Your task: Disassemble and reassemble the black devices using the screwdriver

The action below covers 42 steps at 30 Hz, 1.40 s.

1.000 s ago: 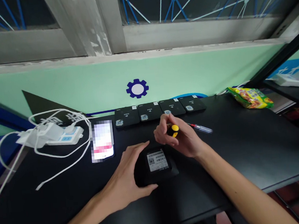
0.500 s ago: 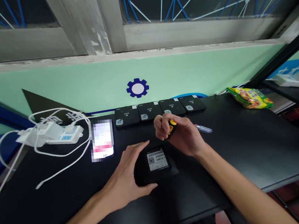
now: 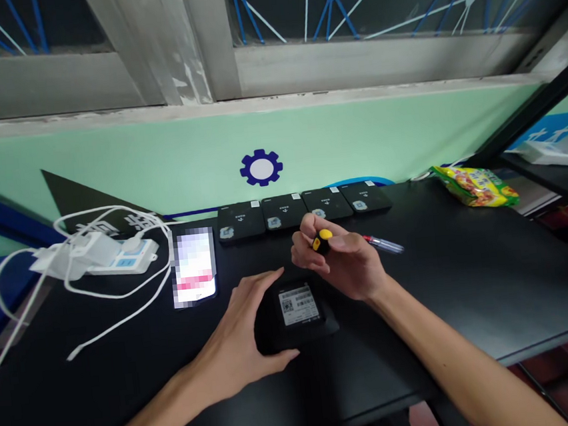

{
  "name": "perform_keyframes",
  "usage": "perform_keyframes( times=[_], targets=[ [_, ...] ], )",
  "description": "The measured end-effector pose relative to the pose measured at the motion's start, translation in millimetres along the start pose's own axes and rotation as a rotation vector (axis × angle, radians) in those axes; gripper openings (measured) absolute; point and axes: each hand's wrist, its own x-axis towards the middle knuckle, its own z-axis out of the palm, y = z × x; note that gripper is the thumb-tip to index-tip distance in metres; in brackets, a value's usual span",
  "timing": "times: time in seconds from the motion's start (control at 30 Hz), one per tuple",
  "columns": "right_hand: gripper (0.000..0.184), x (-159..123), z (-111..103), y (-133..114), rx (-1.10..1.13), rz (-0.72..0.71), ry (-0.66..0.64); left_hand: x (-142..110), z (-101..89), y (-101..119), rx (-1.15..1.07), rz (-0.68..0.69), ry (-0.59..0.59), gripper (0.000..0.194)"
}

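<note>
A flat black device (image 3: 331, 325) with a white printed label (image 3: 299, 304) on top lies on the black table. My left hand (image 3: 240, 331) curves round its left side, thumb at the near edge and fingers at the far edge, so it appears to grip the device. Above the device's right side, my right hand (image 3: 349, 260) is closed round a yellow-and-black screwdriver (image 3: 323, 241). Only the rounded handle end shows; my fingers hide the rest. Just behind that hand lies a slim tool with a clear handle and red part (image 3: 386, 244).
Several flat black boxes (image 3: 240, 221) stand in a row along the wall. Left of my left hand lies a lit phone (image 3: 193, 265), its screen blurred. Further left is a white power strip (image 3: 134, 254) with tangled cables (image 3: 121, 295). A yellow-green snack bag (image 3: 477, 186) rests at the back right.
My right hand has turned and shifted slightly left and down, so more of the screwdriver's yellow end faces me. The left hand and the device have stayed put.
</note>
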Motion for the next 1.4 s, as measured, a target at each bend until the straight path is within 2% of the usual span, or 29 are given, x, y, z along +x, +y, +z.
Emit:
perform_keyframes(
  times=[0.1, 0.2, 0.27, 0.5, 0.63, 0.7, 0.87, 0.93, 1.13, 1.3, 1.4],
  targets=[
    [0.021, 0.7, -1.3, 0.6, -0.040, -0.012, 0.011, 0.4, 0.4, 0.4, 0.002, 0.004, 0.009, 0.111],
    [0.039, 0.9, -1.5, 1.0, -0.086, -0.020, 0.023, 1.1, 0.1, 1.0, 0.013, 0.006, -0.006, 0.110],
    [0.045, 0.7, -1.0, 1.3, -0.081, -0.008, 0.010, 1.3, 0.0, 1.3, 0.018, 0.003, -0.009, 0.110],
    [0.039, -0.4, 1.0, 1.1, -0.013, 0.018, 0.015, 0.8, 0.9, 1.0, 0.015, 0.010, 0.013, 0.110],
    [0.023, -0.6, -0.5, 1.4, -0.005, -0.001, 0.005, 0.9, 0.0, 1.2, 0.027, 0.005, -0.016, 0.110],
    [0.021, -0.5, -1.0, 2.2, -0.024, -0.014, 0.021, 0.9, -0.4, 1.7, 0.021, 0.005, -0.014, 0.110],
    [0.047, -0.2, 0.4, 4.1, -0.066, -0.007, 0.070, 1.0, -0.7, 2.0, 0.007, -0.003, -0.019, 0.110],
    [0.045, -0.3, 1.0, 4.5, -0.056, 0.008, 0.076, 1.1, -0.9, 1.7, 0.010, -0.001, -0.023, 0.110],
    [0.024, 0.2, 1.7, 3.3, 0.011, 0.000, 0.056, 0.7, 0.0, 2.3, 0.004, 0.004, 0.009, 0.109],
    [0.045, 0.1, 1.5, 3.6, -0.048, -0.013, 0.069, 0.3, 1.6, 2.1, -0.002, -0.006, 0.023, 0.109],
    [0.049, -0.8, 0.8, 4.6, -0.056, 0.006, 0.069, 0.7, 1.7, 1.5, 0.007, -0.001, 0.028, 0.109]
  ],
)
